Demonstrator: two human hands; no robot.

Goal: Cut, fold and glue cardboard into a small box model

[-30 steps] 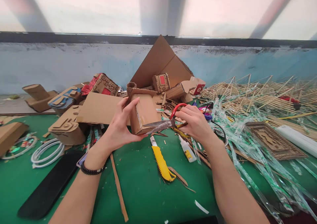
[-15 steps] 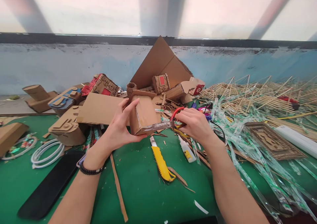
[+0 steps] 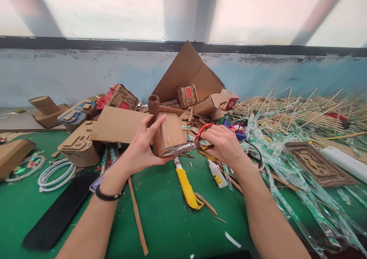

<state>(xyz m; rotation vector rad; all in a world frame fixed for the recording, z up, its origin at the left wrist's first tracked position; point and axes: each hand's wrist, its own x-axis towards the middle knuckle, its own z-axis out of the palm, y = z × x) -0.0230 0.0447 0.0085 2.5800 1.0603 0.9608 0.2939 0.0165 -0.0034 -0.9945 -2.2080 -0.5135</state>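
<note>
My left hand (image 3: 140, 148) is closed around a small cardboard box (image 3: 171, 131), thumb under its near edge and fingers over the top left. In my right hand (image 3: 225, 142) are scissors (image 3: 183, 148) with red handles. Their metal blades lie along the box's near edge; whether cardboard sits between them I cannot tell. Below the box, a yellow utility knife (image 3: 187, 186) rests on the green table with its blade towards the box. A white glue bottle (image 3: 218, 174) lies under my right hand.
Cardboard models, among them a rounded one (image 3: 78, 144), stand at the left and back. A large cardboard sheet (image 3: 185, 75) leans on the wall. Plastic wrap (image 3: 275, 167) and thin sticks (image 3: 298, 114) cover the right side. A black flat object (image 3: 57, 217) lies front left.
The box has tilted slightly in my left hand, and the scissors' blades have shifted a little along its near edge. The view has moved slightly.
</note>
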